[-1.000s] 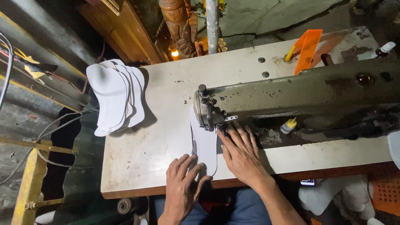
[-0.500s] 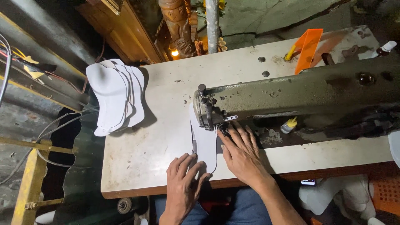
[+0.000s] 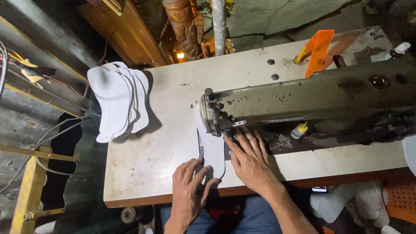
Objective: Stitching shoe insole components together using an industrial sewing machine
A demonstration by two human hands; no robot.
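A long white sole-shaped piece [image 3: 211, 149] lies on the worn table [image 3: 173, 99] and runs under the head of an old grey-green sewing machine [image 3: 303, 97]. My left hand [image 3: 188, 190] rests flat on the near end of the piece, fingers spread. My right hand [image 3: 249, 158] presses flat on the table right beside the piece, its fingertips close to the needle area. Neither hand grips anything.
A stack of similar white pieces [image 3: 117, 102] hangs over the table's left edge. An orange plastic tool [image 3: 318, 50] and a small white-capped bottle [image 3: 398, 50] sit at the back right. A little yellow-tipped bottle [image 3: 299, 130] stands under the machine arm. A carved wooden post [image 3: 184, 26] stands behind.
The white piece has slid a little toward me through the machine, and my left hand has moved back with it. My right hand stays in place.
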